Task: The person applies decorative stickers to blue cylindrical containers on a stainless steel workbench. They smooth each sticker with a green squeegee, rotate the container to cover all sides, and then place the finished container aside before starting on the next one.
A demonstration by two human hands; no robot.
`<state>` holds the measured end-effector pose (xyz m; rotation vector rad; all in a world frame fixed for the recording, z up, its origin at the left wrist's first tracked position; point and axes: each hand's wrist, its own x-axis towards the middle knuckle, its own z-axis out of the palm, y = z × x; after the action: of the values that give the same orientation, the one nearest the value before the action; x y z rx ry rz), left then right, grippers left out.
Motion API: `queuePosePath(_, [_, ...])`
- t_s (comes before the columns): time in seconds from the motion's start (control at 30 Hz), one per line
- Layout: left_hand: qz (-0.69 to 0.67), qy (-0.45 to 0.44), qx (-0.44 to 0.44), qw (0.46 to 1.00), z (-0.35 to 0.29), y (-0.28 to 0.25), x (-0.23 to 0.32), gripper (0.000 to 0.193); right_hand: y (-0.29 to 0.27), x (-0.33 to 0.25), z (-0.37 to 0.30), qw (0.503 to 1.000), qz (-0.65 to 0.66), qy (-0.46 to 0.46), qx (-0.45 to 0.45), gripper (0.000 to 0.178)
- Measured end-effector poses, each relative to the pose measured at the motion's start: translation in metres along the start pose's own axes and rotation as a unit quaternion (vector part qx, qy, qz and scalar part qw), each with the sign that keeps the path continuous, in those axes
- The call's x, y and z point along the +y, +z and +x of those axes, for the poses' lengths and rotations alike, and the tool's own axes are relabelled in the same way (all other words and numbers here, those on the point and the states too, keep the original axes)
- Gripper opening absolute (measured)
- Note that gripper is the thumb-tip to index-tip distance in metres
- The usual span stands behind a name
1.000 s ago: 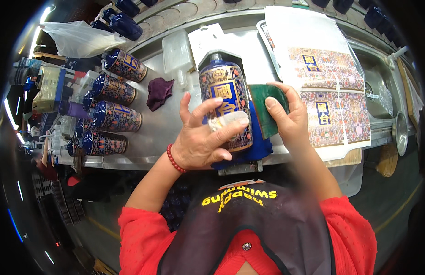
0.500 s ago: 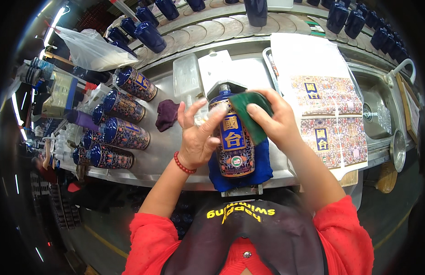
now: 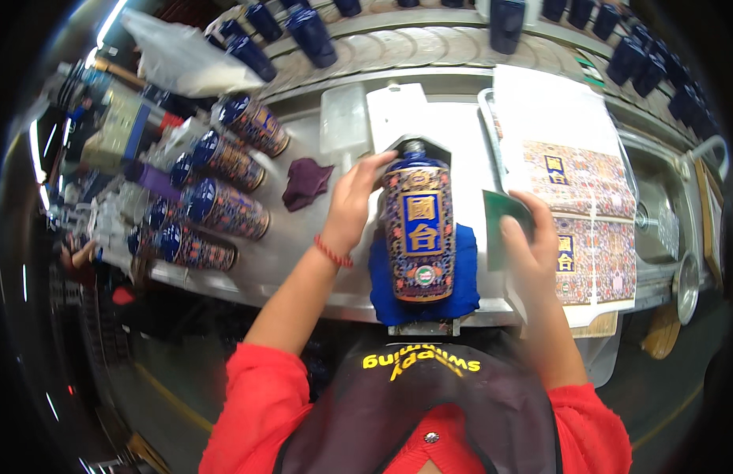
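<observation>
In the middle of the counter [image 3: 299, 233], on a bunched blue cloth [image 3: 465, 272], a dark blue patterned bottle [image 3: 422, 225] lies on its back, its labelled face turned up. The neck points away from the person and the base toward them, so the long axis runs almost straight out from the body, the neck end only slightly to the left. Behind the neck is an angular grey-white support [image 3: 439, 152].

The left hand [image 3: 352, 201] grasps nothing that shows; its fingers stretch toward the bottle's shoulder, tips at the left side of the neck, though whether they press on it I cannot tell. A red bead bracelet [image 3: 333, 251] circles that wrist. The right hand [image 3: 534, 237], partly blurred, grips a flat green scraper [image 3: 497, 229] between thumb and fingers, to the right of the bottle and apart from it, its visible long edge roughly parallel to the bottle's axis.

Left of the left hand lies a crumpled dark purple cloth [image 3: 306, 183], and farther left is a group of patterned bottles [image 3: 227, 207], their bases toward the middle of the view. To the right lie printed sheets [image 3: 592, 186], with a sink [image 3: 647, 229] beyond.
</observation>
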<state>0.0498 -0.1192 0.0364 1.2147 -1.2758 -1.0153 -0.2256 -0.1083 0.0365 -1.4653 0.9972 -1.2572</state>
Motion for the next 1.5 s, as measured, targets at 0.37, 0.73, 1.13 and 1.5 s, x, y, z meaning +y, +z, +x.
queuePosePath(0.37, [-0.055,-0.211,-0.103,0.97,0.037,0.001,0.022,0.056,0.031,0.019,-0.06,0.905,-0.32,-0.239,-0.143,0.103])
queuePosePath(0.73, [-0.069,0.002,-0.152,0.986,0.004,-0.033,0.064,0.034,0.028,0.015,-0.058,0.838,-0.357,-0.404,-0.081,0.07])
queuePosePath(1.13, [0.162,0.168,-0.008,0.972,0.012,-0.135,0.175,0.017,0.089,-0.031,0.055,0.817,-0.323,-0.47,-0.086,0.079])
queuePosePath(1.5, [0.617,0.171,0.25,0.726,0.043,-0.178,0.082,0.032,0.076,-0.009,0.065,0.842,-0.332,-0.402,-0.139,0.044])
